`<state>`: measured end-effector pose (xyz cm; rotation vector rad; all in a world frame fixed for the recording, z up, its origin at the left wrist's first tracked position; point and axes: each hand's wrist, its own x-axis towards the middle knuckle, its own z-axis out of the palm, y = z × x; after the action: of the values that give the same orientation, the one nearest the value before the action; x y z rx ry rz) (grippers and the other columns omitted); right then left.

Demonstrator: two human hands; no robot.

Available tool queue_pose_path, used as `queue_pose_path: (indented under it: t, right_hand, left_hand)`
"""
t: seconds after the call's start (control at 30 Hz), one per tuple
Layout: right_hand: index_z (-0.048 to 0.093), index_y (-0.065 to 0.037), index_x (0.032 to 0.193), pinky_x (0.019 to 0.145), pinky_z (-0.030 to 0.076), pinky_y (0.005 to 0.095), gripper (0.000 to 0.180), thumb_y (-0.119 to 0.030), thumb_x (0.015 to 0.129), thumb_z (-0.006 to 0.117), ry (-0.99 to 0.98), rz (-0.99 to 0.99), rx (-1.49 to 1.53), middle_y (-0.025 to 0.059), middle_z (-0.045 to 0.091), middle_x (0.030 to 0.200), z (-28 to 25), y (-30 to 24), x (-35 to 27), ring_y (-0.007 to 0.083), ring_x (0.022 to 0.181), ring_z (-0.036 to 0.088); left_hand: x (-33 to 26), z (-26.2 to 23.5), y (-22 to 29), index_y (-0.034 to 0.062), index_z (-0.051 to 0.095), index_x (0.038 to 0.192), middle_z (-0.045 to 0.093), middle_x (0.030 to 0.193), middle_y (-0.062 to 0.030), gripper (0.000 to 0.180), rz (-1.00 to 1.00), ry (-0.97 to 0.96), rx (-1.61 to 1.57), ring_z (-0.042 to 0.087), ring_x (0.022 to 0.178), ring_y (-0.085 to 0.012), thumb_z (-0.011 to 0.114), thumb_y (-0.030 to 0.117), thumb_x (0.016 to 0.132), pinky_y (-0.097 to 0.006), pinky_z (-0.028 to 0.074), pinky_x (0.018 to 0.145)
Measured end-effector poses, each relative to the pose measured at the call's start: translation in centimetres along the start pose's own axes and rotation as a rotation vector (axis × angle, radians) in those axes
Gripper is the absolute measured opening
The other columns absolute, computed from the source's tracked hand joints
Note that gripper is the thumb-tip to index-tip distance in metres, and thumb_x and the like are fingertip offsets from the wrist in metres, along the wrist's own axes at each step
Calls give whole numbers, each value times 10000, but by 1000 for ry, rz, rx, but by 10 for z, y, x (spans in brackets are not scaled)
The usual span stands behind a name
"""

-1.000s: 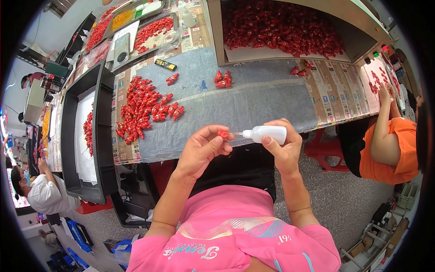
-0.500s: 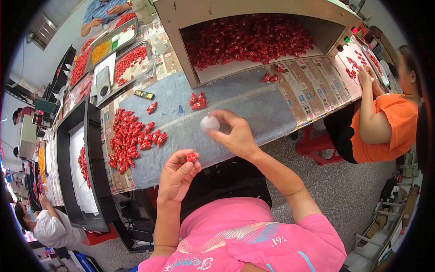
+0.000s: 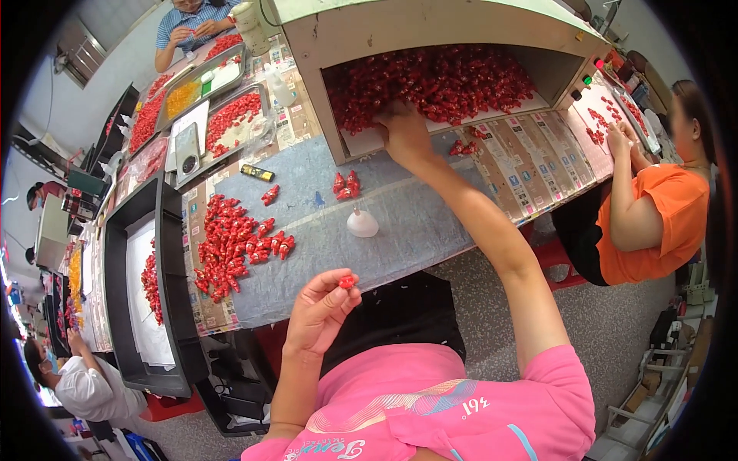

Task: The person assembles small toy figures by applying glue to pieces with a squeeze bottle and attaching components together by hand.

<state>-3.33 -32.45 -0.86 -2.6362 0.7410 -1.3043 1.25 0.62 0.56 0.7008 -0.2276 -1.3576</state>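
Observation:
A small red plastic piece is pinched between the thumb and fingers of my left hand, held up in front of the table edge. My right hand reaches into the box opening at the near left of a heap of red figure-like pieces; its fingertips are hidden there. A small translucent white squeeze bottle stands on the grey-blue mat, let go. Just beyond it sits a little cluster of red pieces.
A loose pile of red pieces covers the mat's left side, near a black tray and a yellow-black tube. Trays of red parts lie farther left. Co-workers sit at right in an orange shirt, far left and across.
My right hand has set the white bottle down on the mat and moved forward into the box of red pieces. My left hand still holds its red piece. The view has shifted slightly.

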Motion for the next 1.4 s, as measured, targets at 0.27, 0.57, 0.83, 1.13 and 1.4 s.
queue_pose_path:
  t: [0.27,0.57,0.83,1.13,1.4]
  right_hand:
    - [655,-64,810,714,494,379,79,-93,739,636,-104,53,-43,125,631,884,-5,-1,-5,306,833,591]
    - [671,-15,948,702,476,228,133,-59,822,664,-441,537,1029,60,634,880,-126,-104,-89,104,811,589]
    - [636,31,947,742,516,241,153,45,797,663,-404,554,1167,104,600,973,-138,-135,-128,147,869,608]
    - [660,16,902,704,508,229,146,44,763,696,-396,539,1120,104,621,934,-142,-135,-132,144,836,617]
    - [690,-25,849,630,500,230,133,11,727,731,-289,437,1032,83,665,851,-141,-136,-133,136,737,632]
  left_hand:
    - [-1,-2,-1,-2,593,1113,633,1056,-128,247,-23,-7,-23,636,915,-188,584,4,866,-311,525,839]
    - [9,11,-1,2,593,1108,615,1103,-139,214,-63,-14,-150,619,974,-196,552,47,903,-320,509,885]
    - [12,14,-11,35,616,1040,621,1082,-101,175,-20,-91,-54,610,991,-182,596,22,867,-314,500,894]
    - [11,16,-14,49,620,988,602,1069,-98,178,4,-66,45,606,969,-184,637,-11,821,-306,501,871]
    - [11,17,-15,44,619,961,608,1047,-95,193,39,-41,121,617,943,-187,665,-30,789,-299,513,842]
